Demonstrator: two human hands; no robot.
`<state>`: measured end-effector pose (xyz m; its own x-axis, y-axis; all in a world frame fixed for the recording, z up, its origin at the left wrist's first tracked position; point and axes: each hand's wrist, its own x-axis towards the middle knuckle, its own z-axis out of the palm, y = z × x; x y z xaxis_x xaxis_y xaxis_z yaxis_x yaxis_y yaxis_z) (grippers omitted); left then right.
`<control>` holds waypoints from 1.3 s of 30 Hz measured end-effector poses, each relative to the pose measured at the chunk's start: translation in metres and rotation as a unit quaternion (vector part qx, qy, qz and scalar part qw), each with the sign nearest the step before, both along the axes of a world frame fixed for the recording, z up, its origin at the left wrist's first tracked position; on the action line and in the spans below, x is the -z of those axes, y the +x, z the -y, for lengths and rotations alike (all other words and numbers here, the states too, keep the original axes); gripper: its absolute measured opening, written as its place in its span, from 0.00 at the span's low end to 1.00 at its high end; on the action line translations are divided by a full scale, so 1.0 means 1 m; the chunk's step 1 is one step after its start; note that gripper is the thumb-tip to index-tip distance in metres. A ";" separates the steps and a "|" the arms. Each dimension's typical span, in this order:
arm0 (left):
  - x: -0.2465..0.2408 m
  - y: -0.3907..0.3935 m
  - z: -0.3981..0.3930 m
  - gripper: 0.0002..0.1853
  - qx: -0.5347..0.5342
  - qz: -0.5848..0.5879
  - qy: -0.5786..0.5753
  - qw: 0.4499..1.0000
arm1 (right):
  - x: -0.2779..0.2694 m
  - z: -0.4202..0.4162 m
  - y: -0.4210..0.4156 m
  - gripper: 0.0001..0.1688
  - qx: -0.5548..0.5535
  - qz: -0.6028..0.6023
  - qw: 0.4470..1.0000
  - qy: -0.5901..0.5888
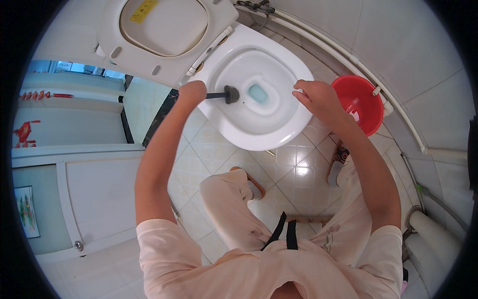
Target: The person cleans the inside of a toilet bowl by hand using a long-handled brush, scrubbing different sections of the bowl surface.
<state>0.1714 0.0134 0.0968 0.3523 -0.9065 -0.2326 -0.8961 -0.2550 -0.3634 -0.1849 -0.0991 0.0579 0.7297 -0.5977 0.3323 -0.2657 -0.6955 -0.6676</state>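
Observation:
In front of me is a white ceramic toilet bowl (pixel 257 141) with pale blue water (pixel 257 93) at its bottom. Its seat and lid (pixel 164 28) are raised, and a yellow label is stuck inside the lid. My left hand (pixel 192 92), at the bowl's left rim, grips the dark handle of a toilet brush (pixel 232 94). The grey brush head is at the left inner wall of the bowl. Over the right rim hovers my right hand (pixel 317 97), its thumb and bent fingers apart; I see nothing in it.
A red plastic bucket (pixel 368 89) stands right of the bowl, beside the wall pipes (pixel 328 41). Below me is the edge of a small wooden stool (pixel 310 219). A white door (pixel 108 194) is at left, and pale tiles (pixel 209 149) cover the floor.

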 end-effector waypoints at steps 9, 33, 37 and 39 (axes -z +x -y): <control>-0.070 0.035 -0.007 0.09 -0.233 -0.195 0.136 0.943 | 0.001 0.005 -0.005 0.10 0.016 -0.025 0.999 0.012; -0.175 -0.023 -0.139 0.12 -0.160 -0.405 -0.062 0.898 | -0.020 -0.011 0.005 0.04 0.009 0.124 0.991 0.047; -0.173 -0.025 -0.154 0.12 -0.162 -0.434 -0.077 0.883 | -0.025 -0.015 0.006 0.08 -0.042 0.153 0.981 0.112; -0.173 -0.027 -0.158 0.12 -0.160 -0.451 -0.088 0.874 | -0.025 -0.016 0.009 0.09 -0.054 0.154 0.978 0.134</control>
